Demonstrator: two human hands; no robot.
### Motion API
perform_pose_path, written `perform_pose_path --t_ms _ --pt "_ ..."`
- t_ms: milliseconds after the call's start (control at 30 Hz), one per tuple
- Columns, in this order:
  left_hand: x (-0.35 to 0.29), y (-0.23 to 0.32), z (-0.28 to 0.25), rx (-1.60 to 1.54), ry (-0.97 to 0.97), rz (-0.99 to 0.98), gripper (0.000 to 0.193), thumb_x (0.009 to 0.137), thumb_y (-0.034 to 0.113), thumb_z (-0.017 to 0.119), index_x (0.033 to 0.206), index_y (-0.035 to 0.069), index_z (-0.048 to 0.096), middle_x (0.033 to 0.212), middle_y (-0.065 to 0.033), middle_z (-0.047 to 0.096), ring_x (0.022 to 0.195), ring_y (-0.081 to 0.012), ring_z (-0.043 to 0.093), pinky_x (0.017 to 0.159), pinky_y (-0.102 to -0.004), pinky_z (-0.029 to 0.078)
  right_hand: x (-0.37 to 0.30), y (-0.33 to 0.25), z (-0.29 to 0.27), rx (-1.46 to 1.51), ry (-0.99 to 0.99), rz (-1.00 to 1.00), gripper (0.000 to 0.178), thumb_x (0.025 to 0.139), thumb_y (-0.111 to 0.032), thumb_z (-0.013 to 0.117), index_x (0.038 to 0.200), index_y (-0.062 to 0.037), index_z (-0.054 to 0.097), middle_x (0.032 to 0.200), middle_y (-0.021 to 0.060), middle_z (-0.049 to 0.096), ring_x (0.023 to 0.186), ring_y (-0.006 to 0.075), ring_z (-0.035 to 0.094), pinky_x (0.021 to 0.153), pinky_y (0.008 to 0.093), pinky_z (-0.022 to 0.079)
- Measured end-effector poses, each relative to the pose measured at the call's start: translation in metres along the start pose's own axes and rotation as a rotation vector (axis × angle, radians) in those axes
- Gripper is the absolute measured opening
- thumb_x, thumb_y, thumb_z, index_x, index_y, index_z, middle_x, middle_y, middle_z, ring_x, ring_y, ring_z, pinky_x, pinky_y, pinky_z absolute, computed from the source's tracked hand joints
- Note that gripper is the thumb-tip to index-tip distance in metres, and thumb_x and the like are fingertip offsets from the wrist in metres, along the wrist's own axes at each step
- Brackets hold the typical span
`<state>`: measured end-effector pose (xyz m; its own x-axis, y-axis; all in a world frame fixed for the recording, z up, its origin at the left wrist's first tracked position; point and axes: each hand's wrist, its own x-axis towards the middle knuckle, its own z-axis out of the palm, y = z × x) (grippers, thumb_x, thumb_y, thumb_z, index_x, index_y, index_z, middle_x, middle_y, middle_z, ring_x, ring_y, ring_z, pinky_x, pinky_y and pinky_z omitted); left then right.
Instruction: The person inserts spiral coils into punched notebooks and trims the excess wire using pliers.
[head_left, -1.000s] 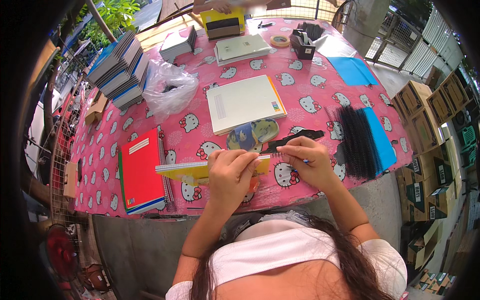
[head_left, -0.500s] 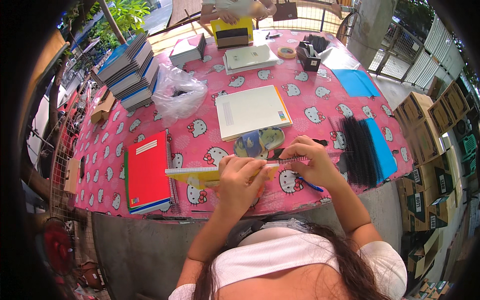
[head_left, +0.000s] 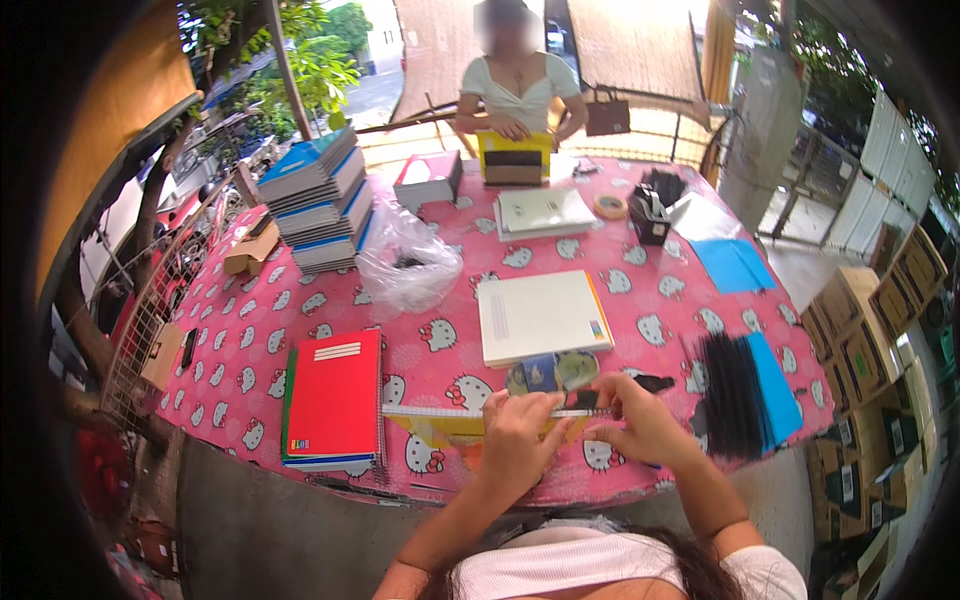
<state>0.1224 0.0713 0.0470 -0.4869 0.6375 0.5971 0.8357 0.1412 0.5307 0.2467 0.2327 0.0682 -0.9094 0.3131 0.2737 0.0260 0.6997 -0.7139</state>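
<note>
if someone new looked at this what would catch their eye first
Probably the bright pink tablecloth with white cat heads, spread across the middle. On it, a red notebook draws the eye at the left, and black spiral coils by a blue sheet at the right. Near the front edge, the left hand grips a yellow notebook, the right hand at its right end.

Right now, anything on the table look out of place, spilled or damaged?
Yes: what looks like a blue-and-yellow patterned slide sandal lies at the near edge of the stack of cream-covered notebooks, just beyond the left hand. Footwear among notebooks looks odd. No spill or damage visible.
</note>
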Motion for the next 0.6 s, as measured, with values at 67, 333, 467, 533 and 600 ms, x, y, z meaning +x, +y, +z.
perform_pose_path --t_ms 67,333,467,533,600 --pt "0.000 -0.002 -0.007 0.096 -0.051 0.014 0.020 0.077 0.021 0.073 0.095 0.012 0.069 0.091 -0.0036 0.068 0.091 -0.0200 0.061 0.101 -0.0449 0.030 -0.004 -0.001 0.005 -0.155 0.099 -0.159 0.023 0.082 -0.012 0.067 0.104 -0.0051 0.063 0.084 0.0112 0.063 0.075 0.0267 0.063 0.062 0.0350 0.050" --pt "-0.008 -0.009 0.002 0.092 0.002 0.030 0.017 0.074 0.021 0.075 0.089 0.014 0.069 0.085 0.0008 0.068 0.085 -0.0178 0.061 0.096 -0.0445 0.032 0.003 -0.017 0.008 -0.210 0.119 -0.185 0.021 0.080 -0.014 0.069 0.098 -0.0031 0.063 0.081 0.0116 0.060 0.073 0.0279 0.062 0.062 0.0362 0.049" --pt "-0.007 -0.007 0.003 0.094 0.010 0.035 0.018 0.073 0.021 0.076 0.088 0.015 0.069 0.084 0.0015 0.068 0.083 -0.0171 0.061 0.095 -0.0430 0.033 0.001 -0.012 0.012 -0.263 0.093 -0.200 0.018 0.080 -0.013 0.069 0.095 -0.0033 0.063 0.079 0.0118 0.059 0.071 0.0302 0.061 0.061 0.0372 0.049" --pt "-0.006 -0.007 0.004 0.099 0.016 0.034 0.017 0.073 0.021 0.076 0.088 0.015 0.070 0.084 0.0019 0.069 0.082 -0.0169 0.061 0.095 -0.0427 0.033 0.008 -0.023 0.013 -0.234 0.195 -0.188 0.014 0.081 -0.011 0.068 0.091 -0.0033 0.064 0.077 0.0116 0.059 0.067 0.0319 0.061 0.062 0.0378 0.049" --pt "-0.007 -0.009 0.005 0.105 0.027 0.033 0.017 0.073 0.022 0.076 0.088 0.015 0.070 0.083 0.0022 0.069 0.082 -0.0167 0.061 0.095 -0.0427 0.033 0.009 -0.024 0.015 -0.256 0.174 -0.182 0.015 0.081 -0.011 0.067 0.094 -0.0044 0.064 0.080 0.0105 0.059 0.070 0.0324 0.061 0.064 0.0383 0.050"
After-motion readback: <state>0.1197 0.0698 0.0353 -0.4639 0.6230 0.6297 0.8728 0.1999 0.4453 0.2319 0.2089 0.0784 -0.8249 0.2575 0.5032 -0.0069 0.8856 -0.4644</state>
